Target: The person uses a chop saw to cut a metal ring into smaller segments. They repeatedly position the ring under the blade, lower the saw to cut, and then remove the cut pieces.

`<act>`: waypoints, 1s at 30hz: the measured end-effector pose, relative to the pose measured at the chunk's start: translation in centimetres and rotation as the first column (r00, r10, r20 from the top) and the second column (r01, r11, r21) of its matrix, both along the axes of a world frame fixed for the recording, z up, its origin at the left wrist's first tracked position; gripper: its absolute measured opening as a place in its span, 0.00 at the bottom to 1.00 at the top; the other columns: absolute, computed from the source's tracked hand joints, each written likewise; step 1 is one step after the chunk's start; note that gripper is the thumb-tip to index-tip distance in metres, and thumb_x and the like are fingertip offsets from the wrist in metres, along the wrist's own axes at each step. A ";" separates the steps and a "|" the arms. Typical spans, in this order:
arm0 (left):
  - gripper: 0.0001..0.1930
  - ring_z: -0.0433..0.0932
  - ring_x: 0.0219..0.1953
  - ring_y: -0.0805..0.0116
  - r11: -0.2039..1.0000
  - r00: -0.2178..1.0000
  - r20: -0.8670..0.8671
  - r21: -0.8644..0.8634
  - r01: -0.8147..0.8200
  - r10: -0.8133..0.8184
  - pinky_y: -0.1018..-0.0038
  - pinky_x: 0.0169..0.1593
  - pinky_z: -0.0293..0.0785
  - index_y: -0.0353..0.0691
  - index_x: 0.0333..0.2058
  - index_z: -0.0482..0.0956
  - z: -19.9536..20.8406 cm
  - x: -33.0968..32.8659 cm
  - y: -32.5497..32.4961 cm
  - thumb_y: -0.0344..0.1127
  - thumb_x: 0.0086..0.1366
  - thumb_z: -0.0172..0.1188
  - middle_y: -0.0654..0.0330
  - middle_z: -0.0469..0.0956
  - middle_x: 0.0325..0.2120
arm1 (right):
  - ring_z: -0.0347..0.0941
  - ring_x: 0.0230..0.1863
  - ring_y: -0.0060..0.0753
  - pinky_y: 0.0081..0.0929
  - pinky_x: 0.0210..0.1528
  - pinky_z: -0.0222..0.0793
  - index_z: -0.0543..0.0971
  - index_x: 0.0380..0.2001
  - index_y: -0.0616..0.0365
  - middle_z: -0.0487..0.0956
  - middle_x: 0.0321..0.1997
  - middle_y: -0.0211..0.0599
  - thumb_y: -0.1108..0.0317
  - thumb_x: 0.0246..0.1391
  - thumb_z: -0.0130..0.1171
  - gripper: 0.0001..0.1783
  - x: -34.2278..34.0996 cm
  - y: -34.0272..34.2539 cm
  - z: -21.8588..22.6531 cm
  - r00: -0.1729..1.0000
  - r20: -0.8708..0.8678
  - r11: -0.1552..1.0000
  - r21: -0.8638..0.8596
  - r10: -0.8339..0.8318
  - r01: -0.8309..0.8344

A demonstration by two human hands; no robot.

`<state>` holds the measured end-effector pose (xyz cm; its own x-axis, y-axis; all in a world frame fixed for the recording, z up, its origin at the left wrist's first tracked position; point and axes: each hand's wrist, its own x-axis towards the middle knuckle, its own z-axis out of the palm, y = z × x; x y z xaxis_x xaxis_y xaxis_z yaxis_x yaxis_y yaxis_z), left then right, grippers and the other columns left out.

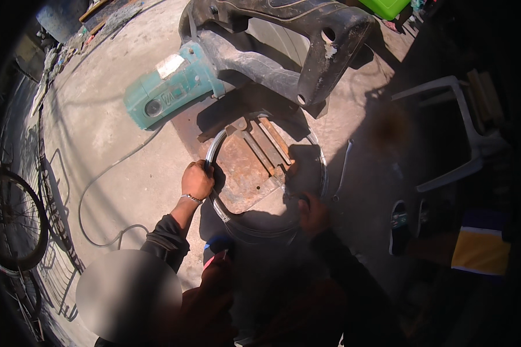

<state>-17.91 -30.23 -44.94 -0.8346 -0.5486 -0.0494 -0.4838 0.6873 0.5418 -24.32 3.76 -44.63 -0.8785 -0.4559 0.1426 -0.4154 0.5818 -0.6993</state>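
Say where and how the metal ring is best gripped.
The metal ring is wide and thin-rimmed with an open middle, so probably wrap fingers around its rim from both sides: left edge, where the left hand grips, and lower right, by the right hand.

Bare left hand [198,180] here, and look at that wrist: a bracelet [192,198] of small silvery links or beads, circling it in bright sun! Below it, a strip of bare forearm, then the left sleeve [167,238], near-black, bunched into thick creases. Across to the right hand [314,214], bare fingers in shade, and the right sleeve [344,260], dark too, its details swallowed by shadow.
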 end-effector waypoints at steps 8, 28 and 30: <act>0.12 0.79 0.33 0.41 0.999 0.999 0.013 -0.007 0.046 -0.046 0.56 0.41 0.75 0.32 0.33 0.81 0.5 -0.1 -0.8 0.37 0.59 0.60 0.40 0.80 0.29 | 0.75 0.39 0.65 0.53 0.38 0.69 0.73 0.43 0.61 0.78 0.37 0.57 0.57 0.66 0.46 0.17 -2.8 -0.9 -4.7 0.983 0.029 0.961 0.218 -0.182 0.172; 0.20 0.74 0.43 0.47 0.988 0.946 -0.293 -0.102 0.114 -0.140 0.59 0.47 0.72 0.29 0.43 0.77 4.0 -0.8 6.1 0.38 0.57 0.64 0.43 0.73 0.36 | 0.73 0.21 0.37 0.40 0.24 0.71 0.72 0.50 0.54 0.74 0.26 0.39 0.50 0.69 0.40 0.21 -3.6 -2.3 -6.3 0.336 0.901 0.940 0.181 -0.276 0.288; 0.24 0.75 0.43 0.45 0.964 0.939 -0.232 0.023 0.267 -0.254 0.62 0.49 0.73 0.29 0.42 0.77 5.2 -2.5 9.6 0.47 0.57 0.67 0.45 0.74 0.36 | 0.70 0.17 0.29 0.34 0.18 0.69 0.71 0.52 0.52 0.72 0.23 0.33 0.51 0.69 0.41 0.20 -4.1 -2.4 -5.8 0.282 0.925 0.909 0.130 -0.255 0.397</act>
<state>-20.38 -20.66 -39.77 -0.9406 -0.3123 0.1327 -0.1533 0.7399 0.6550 -28.46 1.37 -50.43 -0.5534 -0.1429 -0.8205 0.7243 0.4038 -0.5589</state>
